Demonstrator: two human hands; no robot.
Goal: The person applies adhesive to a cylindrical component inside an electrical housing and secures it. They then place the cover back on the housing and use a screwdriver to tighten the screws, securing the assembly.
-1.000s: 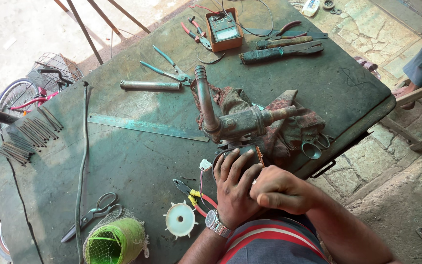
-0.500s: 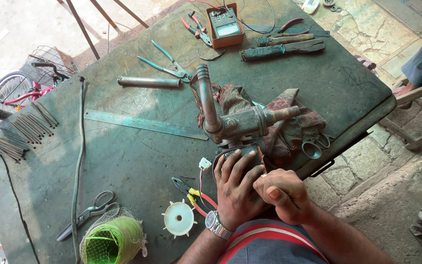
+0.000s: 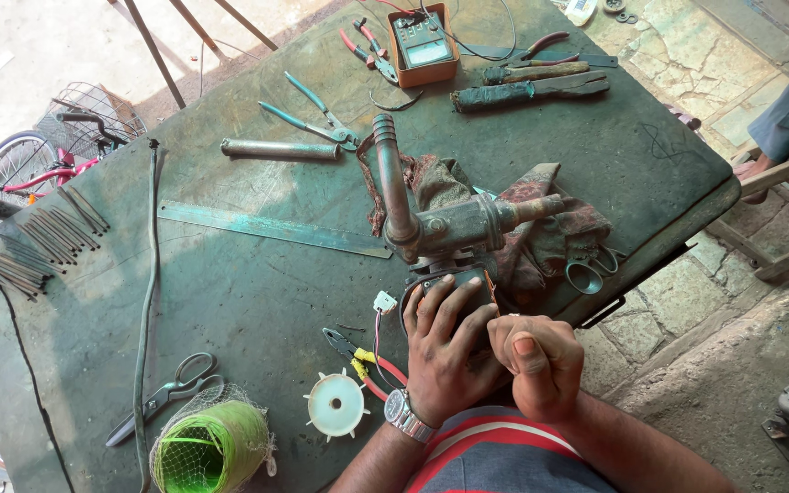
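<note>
1. Head view: the left hand lay spread over the dark motor housing of the rusty pump, fingers wrapped on it, near the table's front edge.
2. The right hand was curled into a fist just beside it, thumb up; whether it held anything could not be told.
3. A white plastic fan, red-handled pliers, scissors and a green twine spool lay to the left.

A silver wristwatch and a red, white and grey striped shirt.
</note>
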